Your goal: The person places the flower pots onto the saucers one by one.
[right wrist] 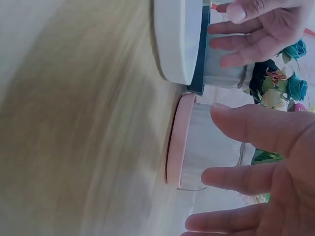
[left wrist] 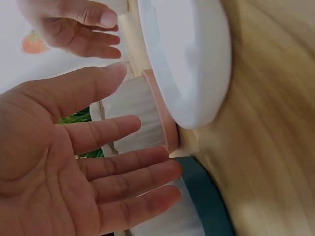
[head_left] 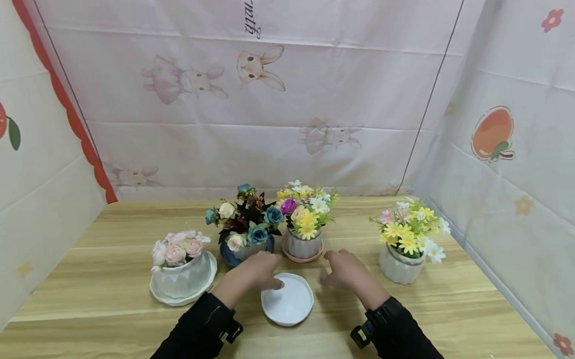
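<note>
A white round saucer [head_left: 287, 300] lies on the table between my two hands. My left hand [head_left: 255, 273] hovers at its left rim, fingers spread and holding nothing; in the left wrist view the saucer [left wrist: 197, 59] stands apart from the fingertips. To the right of the saucer is my right hand [head_left: 345, 273], its fingers also extended and bare. Just beyond the hands, a grey pot with yellow, white and purple flowers [head_left: 306, 214] stands on a pink saucer [head_left: 303, 258]. Beside it, a pot with blue and cream roses [head_left: 250, 221] sits in a dark blue saucer [head_left: 229, 256].
At the left, a white pot of pink flowers [head_left: 179, 279] stands tilted on a white scalloped saucer [head_left: 163, 296]. Farther right, a whitish pot of yellow and white flowers [head_left: 401, 266] rests directly on the wooden table [head_left: 103, 337]. Printed cloth [head_left: 263, 114] hangs behind and on both sides.
</note>
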Action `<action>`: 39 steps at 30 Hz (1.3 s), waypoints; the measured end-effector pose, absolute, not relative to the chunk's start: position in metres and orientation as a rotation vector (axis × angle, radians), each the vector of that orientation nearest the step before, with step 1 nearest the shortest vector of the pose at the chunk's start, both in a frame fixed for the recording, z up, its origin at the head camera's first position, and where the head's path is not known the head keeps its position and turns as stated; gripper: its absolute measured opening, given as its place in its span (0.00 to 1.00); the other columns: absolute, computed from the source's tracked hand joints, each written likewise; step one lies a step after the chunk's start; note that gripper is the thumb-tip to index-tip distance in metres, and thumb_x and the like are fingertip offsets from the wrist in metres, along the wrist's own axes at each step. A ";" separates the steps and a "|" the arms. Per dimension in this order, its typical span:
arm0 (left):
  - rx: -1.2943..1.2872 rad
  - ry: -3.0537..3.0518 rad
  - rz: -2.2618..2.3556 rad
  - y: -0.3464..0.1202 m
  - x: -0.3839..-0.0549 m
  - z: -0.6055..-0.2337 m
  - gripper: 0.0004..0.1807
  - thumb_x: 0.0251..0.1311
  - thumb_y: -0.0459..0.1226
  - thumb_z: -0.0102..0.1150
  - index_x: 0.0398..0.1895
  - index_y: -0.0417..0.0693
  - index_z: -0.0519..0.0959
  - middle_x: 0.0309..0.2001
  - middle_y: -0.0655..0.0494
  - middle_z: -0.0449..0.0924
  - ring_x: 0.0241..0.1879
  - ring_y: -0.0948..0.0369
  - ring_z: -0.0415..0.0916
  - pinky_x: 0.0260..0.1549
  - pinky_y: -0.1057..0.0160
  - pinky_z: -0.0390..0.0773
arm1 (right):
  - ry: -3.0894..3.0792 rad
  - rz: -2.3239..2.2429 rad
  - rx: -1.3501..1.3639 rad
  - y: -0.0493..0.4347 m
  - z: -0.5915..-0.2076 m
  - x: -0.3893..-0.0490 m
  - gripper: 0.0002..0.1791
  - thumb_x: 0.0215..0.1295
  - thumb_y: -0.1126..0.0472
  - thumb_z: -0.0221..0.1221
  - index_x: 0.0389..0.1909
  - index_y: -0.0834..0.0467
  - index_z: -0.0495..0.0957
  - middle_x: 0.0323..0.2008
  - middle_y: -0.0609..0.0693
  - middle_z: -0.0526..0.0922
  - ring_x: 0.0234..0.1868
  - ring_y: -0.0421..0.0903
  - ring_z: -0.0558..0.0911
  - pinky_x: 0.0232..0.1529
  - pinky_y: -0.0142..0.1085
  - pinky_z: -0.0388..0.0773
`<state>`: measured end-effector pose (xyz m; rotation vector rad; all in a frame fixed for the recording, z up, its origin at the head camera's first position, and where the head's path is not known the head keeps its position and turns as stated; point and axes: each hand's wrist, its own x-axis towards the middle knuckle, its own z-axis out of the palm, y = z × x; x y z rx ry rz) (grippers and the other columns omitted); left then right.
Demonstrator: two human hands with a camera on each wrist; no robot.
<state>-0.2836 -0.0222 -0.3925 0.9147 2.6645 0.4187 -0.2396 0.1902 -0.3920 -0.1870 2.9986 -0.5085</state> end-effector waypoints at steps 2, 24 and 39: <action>0.903 2.666 0.405 -0.024 -0.282 -0.394 0.21 0.51 0.41 0.68 0.46 0.40 0.78 0.30 0.56 0.74 0.31 0.61 0.70 0.28 0.61 0.72 | 2.996 -0.514 -0.172 0.191 -0.391 -0.236 0.30 0.50 0.59 0.67 0.53 0.69 0.72 0.45 0.63 0.77 0.50 0.61 0.73 0.48 0.49 0.71; 0.797 2.645 0.496 -0.035 -0.273 -0.397 0.21 0.50 0.31 0.67 0.50 0.38 0.76 0.44 0.47 0.77 0.39 0.57 0.73 0.37 0.58 0.75 | 3.010 -0.542 -0.155 0.199 -0.402 -0.229 0.32 0.49 0.56 0.68 0.51 0.71 0.72 0.46 0.64 0.77 0.50 0.60 0.74 0.50 0.49 0.70; 0.662 2.589 0.604 -0.034 -0.275 -0.404 0.24 0.44 0.17 0.57 0.48 0.36 0.76 0.41 0.46 0.75 0.15 0.61 0.75 0.12 0.67 0.74 | 3.018 -0.632 0.046 0.230 -0.399 -0.217 0.33 0.53 0.57 0.66 0.53 0.75 0.69 0.47 0.69 0.75 0.48 0.64 0.75 0.46 0.53 0.72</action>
